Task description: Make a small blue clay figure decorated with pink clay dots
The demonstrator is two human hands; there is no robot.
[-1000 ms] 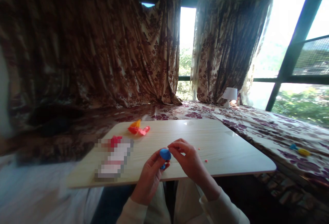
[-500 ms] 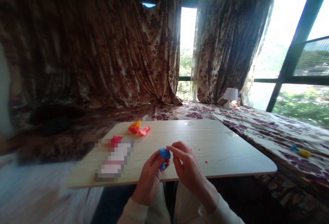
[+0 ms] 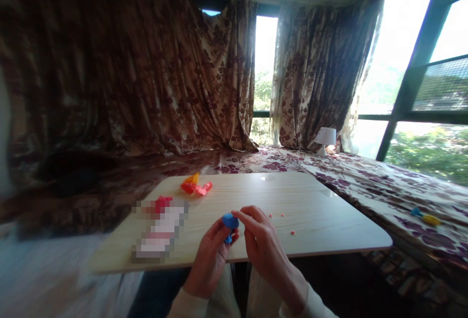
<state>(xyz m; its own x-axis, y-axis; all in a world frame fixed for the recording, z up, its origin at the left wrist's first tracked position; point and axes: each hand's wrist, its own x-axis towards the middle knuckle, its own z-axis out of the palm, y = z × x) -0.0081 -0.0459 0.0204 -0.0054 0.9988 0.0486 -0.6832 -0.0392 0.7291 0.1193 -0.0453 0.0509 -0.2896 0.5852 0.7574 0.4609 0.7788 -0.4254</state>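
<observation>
My left hand (image 3: 212, 254) is closed around a blue lump of modelling clay (image 3: 230, 221), held above the table's near edge. The lump has a rounded top, and a smaller blue part shows below it between the fingers. My right hand (image 3: 265, 240) reaches in from the right, its index finger stretched out with the tip touching the lump's top. Its other fingers are partly hidden, and I see nothing held in them. Small pink clay balls (image 3: 292, 233) lie on the table (image 3: 321, 225) to the right of that hand.
Crumpled red and yellow wrappers or clay pieces (image 3: 197, 187) lie at the table's back left. Nearer are a pinkish-red piece (image 3: 163, 204) and a blurred-out flat object (image 3: 161, 235). A white lamp (image 3: 326, 136) and a blue-and-yellow item (image 3: 431, 219) rest on the floral cover.
The view has shifted slightly. My right index finger remains on the blue clay, and both hands keep nearly the same pose.
</observation>
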